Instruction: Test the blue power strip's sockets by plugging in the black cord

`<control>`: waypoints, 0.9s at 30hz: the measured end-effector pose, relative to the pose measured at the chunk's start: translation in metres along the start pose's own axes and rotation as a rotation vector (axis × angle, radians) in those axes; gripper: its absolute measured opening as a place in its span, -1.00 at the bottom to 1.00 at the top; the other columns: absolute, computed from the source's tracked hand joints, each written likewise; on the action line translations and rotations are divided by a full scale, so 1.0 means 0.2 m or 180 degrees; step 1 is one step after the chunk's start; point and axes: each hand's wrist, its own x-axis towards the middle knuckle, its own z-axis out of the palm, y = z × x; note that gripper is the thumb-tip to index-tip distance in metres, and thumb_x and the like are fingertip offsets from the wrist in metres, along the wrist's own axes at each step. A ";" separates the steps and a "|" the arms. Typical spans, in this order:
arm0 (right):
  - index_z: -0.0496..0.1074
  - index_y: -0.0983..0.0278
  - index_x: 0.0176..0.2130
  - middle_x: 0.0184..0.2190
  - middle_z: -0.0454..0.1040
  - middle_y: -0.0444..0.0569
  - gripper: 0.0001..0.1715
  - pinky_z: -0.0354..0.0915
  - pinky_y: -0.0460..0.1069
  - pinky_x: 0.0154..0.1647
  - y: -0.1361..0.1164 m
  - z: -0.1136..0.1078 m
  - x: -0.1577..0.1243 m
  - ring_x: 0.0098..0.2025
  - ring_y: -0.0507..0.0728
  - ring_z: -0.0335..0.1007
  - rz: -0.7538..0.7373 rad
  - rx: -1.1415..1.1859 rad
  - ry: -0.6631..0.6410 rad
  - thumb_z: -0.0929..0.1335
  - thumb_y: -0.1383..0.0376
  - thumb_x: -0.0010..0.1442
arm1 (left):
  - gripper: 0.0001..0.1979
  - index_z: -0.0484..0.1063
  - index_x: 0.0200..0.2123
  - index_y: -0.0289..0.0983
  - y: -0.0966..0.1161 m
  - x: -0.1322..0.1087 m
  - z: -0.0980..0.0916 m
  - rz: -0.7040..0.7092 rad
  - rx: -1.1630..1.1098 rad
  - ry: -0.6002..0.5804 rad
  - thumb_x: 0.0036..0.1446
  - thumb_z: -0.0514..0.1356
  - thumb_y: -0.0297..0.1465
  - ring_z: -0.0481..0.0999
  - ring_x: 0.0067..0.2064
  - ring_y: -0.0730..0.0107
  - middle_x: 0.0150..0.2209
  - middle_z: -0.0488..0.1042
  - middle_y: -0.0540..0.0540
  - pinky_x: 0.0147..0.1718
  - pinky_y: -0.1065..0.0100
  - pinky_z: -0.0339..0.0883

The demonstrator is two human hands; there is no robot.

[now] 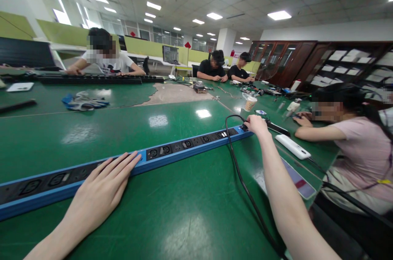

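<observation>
A long blue power strip [184, 154] with black sockets lies slantwise across the green table. My left hand [106, 180] rests flat on its left half, fingers stretched out and holding nothing. At the strip's far right end, my right hand [257, 124] has its fingers closed around a black plug [244, 127]. From the plug a black power cord [235, 157] loops up and left, crosses over the strip and runs down to the table's front edge. The fingers partly cover the plug, so I cannot tell how deep it sits in the socket.
A white power bank-like device [292, 147] and a phone [296, 178] lie right of my right forearm. Blue-and-white gloves [84, 101] and a paper cup [249, 103] stand farther back. A person in pink [362, 141] sits at the right; several others sit across the table.
</observation>
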 end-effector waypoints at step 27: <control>0.63 0.40 0.04 0.06 0.58 0.41 -0.58 0.42 0.19 0.09 -0.10 0.02 0.03 0.15 0.41 0.50 0.0074 -0.0302 -0.0231 0.34 0.18 0.41 | -0.33 0.03 0.55 -0.02 0.03 0.02 -0.04 0.0012 0.0060 0.0070 0.42 -0.01 -0.34 0.27 0.46 0.10 0.51 0.15 -0.03 0.45 -0.06 0.08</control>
